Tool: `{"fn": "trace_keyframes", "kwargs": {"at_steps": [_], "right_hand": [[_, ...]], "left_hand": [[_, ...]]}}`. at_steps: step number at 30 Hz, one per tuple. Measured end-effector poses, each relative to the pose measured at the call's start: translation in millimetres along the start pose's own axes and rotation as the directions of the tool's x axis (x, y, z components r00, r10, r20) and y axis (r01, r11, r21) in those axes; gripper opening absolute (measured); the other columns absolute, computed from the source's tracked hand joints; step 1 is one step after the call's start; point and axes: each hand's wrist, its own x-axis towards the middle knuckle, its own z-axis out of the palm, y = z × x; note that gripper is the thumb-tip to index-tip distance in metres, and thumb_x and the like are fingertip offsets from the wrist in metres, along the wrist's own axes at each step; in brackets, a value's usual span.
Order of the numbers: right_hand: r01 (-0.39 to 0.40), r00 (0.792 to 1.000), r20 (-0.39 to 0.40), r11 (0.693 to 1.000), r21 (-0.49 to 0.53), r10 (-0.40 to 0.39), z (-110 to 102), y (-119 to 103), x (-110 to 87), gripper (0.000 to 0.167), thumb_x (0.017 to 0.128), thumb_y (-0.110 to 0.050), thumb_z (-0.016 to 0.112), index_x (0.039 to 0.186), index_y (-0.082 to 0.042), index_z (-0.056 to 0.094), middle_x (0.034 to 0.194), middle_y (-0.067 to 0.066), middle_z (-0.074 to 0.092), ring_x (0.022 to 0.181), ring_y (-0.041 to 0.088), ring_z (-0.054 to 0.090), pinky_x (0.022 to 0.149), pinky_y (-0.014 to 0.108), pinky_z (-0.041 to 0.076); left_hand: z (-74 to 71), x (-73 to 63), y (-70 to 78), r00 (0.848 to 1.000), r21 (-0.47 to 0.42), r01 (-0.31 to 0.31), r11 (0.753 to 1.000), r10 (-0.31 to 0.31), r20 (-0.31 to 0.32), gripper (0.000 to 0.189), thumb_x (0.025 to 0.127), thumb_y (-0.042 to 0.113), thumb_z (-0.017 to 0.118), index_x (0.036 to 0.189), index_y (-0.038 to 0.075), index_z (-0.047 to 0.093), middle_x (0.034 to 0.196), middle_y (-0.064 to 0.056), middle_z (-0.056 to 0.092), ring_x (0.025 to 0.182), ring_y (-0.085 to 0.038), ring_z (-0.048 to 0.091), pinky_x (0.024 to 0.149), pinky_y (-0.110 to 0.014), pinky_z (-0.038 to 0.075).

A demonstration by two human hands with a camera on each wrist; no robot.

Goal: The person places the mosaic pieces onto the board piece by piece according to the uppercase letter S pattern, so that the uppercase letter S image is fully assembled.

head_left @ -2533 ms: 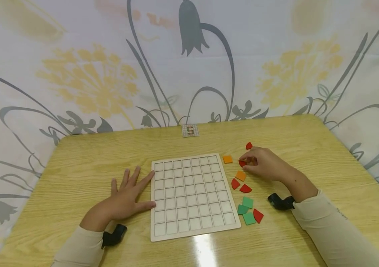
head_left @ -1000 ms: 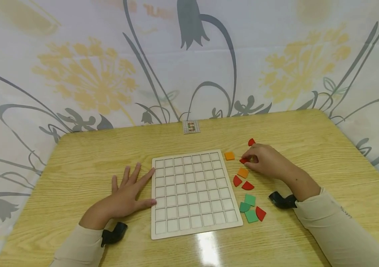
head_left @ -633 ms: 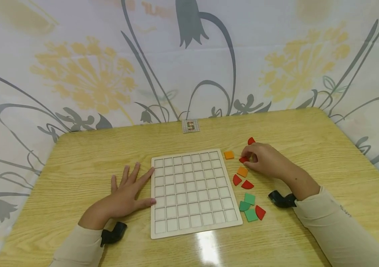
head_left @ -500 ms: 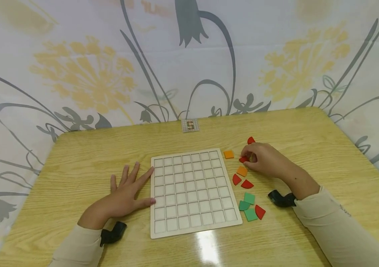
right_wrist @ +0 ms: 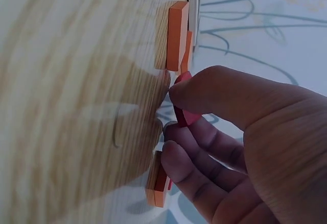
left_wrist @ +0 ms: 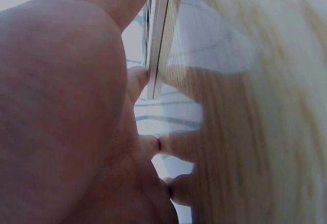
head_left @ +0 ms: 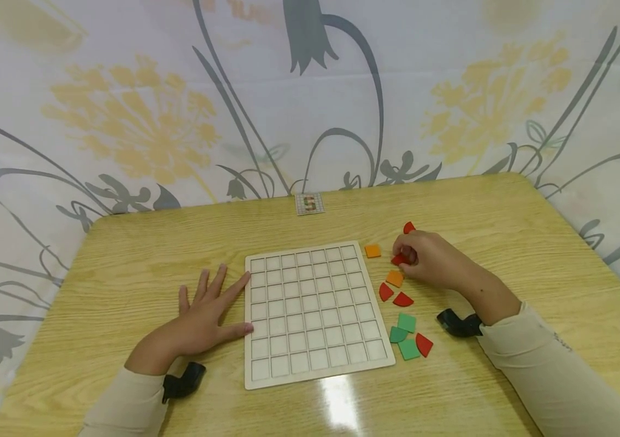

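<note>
A pale square board with a grid of shallow cells lies flat on the table. Beside its left edge my left hand rests with fingers spread, thumb and index fingertip touching the rim; the left wrist view shows the board edge there. To the right of the board my right hand pinches a red quarter-circle tile between thumb and fingers. In the right wrist view this tile is tilted, partly covered by the thumb. Another red tile lies just beyond the hand.
Orange tiles, red quarter-circles and green tiles lie along the board's right side. A small patterned card is at the table's back edge, before a flowered cloth.
The right fingers have closed in a little around the red tile, staying in nearly the same place. The left hand and board keep their positions; the head view has shifted slightly.
</note>
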Motion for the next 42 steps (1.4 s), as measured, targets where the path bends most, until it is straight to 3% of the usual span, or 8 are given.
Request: {"fn": "trace_keyframes", "kwargs": {"at_steps": [9,13,22,28,33,42], "right_hand": [[0.017,1.0,-0.006,1.0,-0.017,-0.018,3,3,1.7,0.013,0.09,0.001,0.069,0.101,-0.006,0.072,0.09,0.004,0.069,0.075,0.013,0.054,0.068,0.029,0.05],[0.043,0.998,-0.053,0.999,-0.031,-0.045,3,0,0.8,0.016,0.091,0.001,0.069,0.104,-0.006,0.075,0.095,0.005,0.073,0.078,0.013,0.058,0.071,0.031,0.052],[0.072,0.988,-0.136,0.997,0.019,-0.069,-2,-25,-1.9,0.022,0.092,-0.001,0.068,0.112,-0.006,0.075,0.093,0.004,0.065,0.074,0.012,0.052,0.062,0.021,0.047],[0.074,0.984,-0.164,0.995,0.065,-0.062,-2,-43,5.2,0.026,0.092,0.001,0.067,0.118,-0.002,0.07,0.097,0.006,0.067,0.082,0.018,0.061,0.073,0.033,0.056],[0.024,0.985,-0.172,0.988,0.151,0.002,-1,-57,10.0,0.02,0.092,0.001,0.068,0.112,-0.001,0.066,0.101,0.009,0.071,0.092,0.022,0.067,0.083,0.041,0.058],[0.096,0.955,-0.296,0.975,0.203,-0.032,7,-72,20.1,0.015,0.093,0.002,0.066,0.106,-0.002,0.072,0.101,0.009,0.069,0.091,0.022,0.068,0.082,0.038,0.06]], "left_hand": [[-2.0,0.4,2.5,1.0,0.022,-0.003,1.0,0.003,-0.014,0.091,0.089,0.059,0.066,0.162,0.03,0.019,0.167,-0.022,-0.01,0.149,-0.051,-0.021,0.105,-0.077,-0.021],[-3.6,1.4,5.7,1.0,0.031,0.005,1.0,-0.005,-0.023,0.092,0.087,0.06,0.068,0.161,0.03,0.022,0.167,-0.023,-0.006,0.149,-0.052,-0.018,0.104,-0.079,-0.018],[-4.7,2.9,11.4,1.0,0.078,0.018,0.997,-0.017,-0.012,0.093,0.085,0.06,0.07,0.16,0.03,0.025,0.167,-0.023,-0.002,0.15,-0.052,-0.014,0.109,-0.076,-0.016],[-5.3,5.4,14.2,1.0,0.095,-0.002,0.995,0.004,-0.019,0.093,0.085,0.06,0.07,0.161,0.029,0.024,0.168,-0.021,-0.001,0.152,-0.049,-0.013,0.112,-0.073,-0.015],[-4.1,8.7,17.0,1.0,0.074,0.0,0.997,0.0,0.0,0.094,0.086,0.059,0.07,0.161,0.029,0.023,0.168,-0.021,0.001,0.152,-0.049,-0.01,0.112,-0.074,-0.012],[-3.4,9.4,15.2,1.0,0.043,-0.02,0.999,0.02,0.007,0.093,0.087,0.058,0.07,0.161,0.029,0.022,0.168,-0.02,-0.001,0.152,-0.048,-0.013,0.111,-0.075,-0.014]]}}
